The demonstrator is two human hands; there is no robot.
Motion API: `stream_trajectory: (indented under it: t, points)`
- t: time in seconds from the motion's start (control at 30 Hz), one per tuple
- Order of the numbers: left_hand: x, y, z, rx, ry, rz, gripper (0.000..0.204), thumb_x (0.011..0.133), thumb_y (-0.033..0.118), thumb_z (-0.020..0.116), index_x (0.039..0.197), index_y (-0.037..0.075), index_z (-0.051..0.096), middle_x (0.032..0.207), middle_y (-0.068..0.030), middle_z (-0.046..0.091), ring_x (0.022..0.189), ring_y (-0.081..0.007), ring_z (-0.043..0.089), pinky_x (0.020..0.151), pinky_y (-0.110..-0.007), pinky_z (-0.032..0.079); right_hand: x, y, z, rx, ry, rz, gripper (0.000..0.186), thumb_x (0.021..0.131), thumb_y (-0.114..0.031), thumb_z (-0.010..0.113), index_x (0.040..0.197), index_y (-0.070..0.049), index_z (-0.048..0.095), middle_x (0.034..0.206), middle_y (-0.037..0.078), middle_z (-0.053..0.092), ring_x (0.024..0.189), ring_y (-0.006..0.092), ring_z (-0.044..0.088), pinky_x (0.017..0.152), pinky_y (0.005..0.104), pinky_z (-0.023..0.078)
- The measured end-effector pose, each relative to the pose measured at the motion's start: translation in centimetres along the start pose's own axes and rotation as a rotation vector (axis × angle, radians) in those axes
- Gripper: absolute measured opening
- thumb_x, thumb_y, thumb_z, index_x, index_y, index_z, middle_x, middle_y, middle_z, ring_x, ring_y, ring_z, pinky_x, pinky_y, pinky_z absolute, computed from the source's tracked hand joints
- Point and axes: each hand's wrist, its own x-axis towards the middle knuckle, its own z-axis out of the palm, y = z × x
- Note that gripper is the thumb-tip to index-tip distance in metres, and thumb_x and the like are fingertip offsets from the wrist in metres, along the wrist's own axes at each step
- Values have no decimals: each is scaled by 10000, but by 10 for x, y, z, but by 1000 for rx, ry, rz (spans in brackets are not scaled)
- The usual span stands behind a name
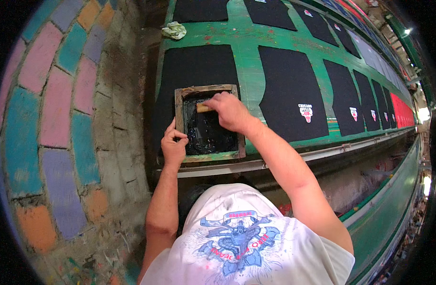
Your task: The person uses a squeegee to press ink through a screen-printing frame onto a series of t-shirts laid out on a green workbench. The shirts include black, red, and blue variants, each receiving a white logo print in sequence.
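Observation:
A wooden screen-printing frame (213, 157) lies on a black fabric piece (199, 64) near the table's left end. Dark, wet-looking ink (211, 135) covers the mesh inside it. My right hand (231, 113) reaches into the frame from the right, its fingers closed round a squeegee (203, 109) with a pale wooden edge, in the upper half of the mesh. At the frame's left side, my left hand (173, 146) grips the wood, fingers bent and thumb toward the lower left corner. The print under the frame is hidden.
Right of the frame, black fabric pieces (291, 90) with a small red-and-white print lie in a row on the long green table (249, 76). A crumpled pale cloth (174, 30) sits at its far left edge. A painted brick wall (56, 104) stands at left; a metal rail (318, 153) runs along the near edge.

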Motion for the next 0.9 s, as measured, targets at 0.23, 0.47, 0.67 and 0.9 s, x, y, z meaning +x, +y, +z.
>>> stream_trajectory:
  t: [0.23,0.47,0.67,0.9]
  points:
    - [-4,1,0,-64,36,-29,178,777,-151,739,823,16,698,1694,-309,530,1589,-348,526,1282,-434,396,-66,-45,12,-46,112,-201,233,888,-165,694,1092,-67,748,935,98,700,917,310,695,823,460,542]
    - [-3,4,-1,-33,45,-49,185,776,-148,745,817,24,690,1685,-306,541,1597,-351,516,1282,-440,393,-99,-81,-4,28,-64,-145,376,882,-116,726,1245,-39,787,1045,125,742,1039,323,726,930,455,572]
    - [-3,6,0,38,59,-47,184,789,-129,754,799,47,701,1671,-268,577,1585,-346,533,1253,-450,433,-32,-20,-20,230,-217,-34,445,834,49,683,1249,-76,782,1105,155,756,1113,407,704,991,518,577]
    - [-5,13,0,118,49,29,175,798,-118,762,814,48,709,1649,-265,602,1522,-343,595,1232,-440,453,-13,-16,-6,6,-13,-44,539,819,34,697,1338,-96,761,1146,133,761,1049,376,702,922,486,568]
